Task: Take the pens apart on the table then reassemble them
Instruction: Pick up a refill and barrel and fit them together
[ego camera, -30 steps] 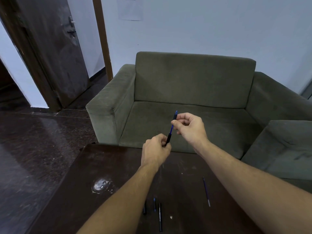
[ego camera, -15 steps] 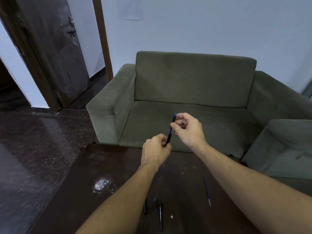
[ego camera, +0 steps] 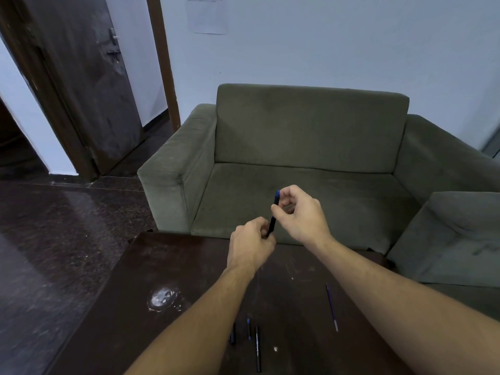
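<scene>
Above the tabletop [ego camera: 189, 266], the left hand [ego camera: 250, 246] pinches the lower end of a pen [ego camera: 272, 224] and the right hand [ego camera: 300, 215] pinches its upper part. A refill [ego camera: 331, 307] and other pen parts [ego camera: 257, 347] lie below, so reassembly seems unfinished.

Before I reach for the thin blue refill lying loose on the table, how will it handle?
The refill looks very thin and long, so probably light and slightly bendy. It seems round, lying flat on the smooth table, so a nudge would likely roll it. Its slimness may make pinching it off the surface fiddly.
</scene>
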